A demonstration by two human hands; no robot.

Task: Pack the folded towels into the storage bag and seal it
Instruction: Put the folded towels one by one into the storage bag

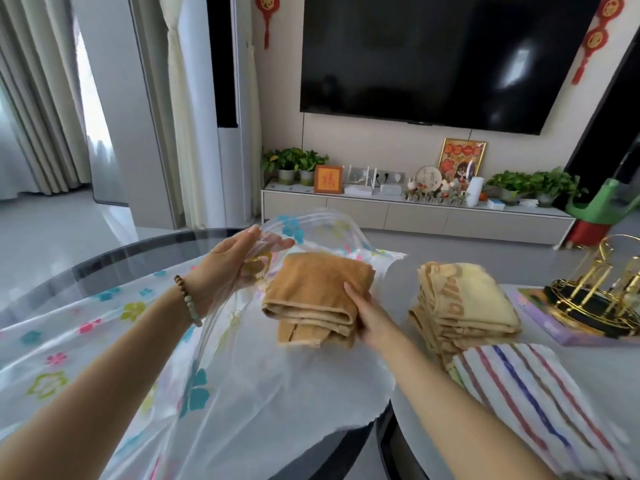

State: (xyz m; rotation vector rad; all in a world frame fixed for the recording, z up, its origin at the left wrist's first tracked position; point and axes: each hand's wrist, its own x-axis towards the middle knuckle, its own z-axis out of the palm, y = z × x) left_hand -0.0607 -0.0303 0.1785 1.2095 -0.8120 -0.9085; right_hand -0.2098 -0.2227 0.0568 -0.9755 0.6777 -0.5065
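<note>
A clear storage bag (104,341) printed with coloured flowers lies spread over the left and middle of the table. My left hand (230,265) grips its upper layer and holds the mouth lifted. A folded tan towel (311,292) rests on the bag's lower sheet at the mouth. My right hand (367,313) grips that towel at its right front corner. To the right stands a stack of folded yellow towels (467,299). A folded white towel with red, blue and brown stripes (526,389) lies in front of the stack.
The round table has a dark glass rim (114,252) at the left. A gold wire rack (602,289) sits on a purple box (540,320) at the far right. Beyond the table are a TV cabinet (415,213) and a green stool (602,202).
</note>
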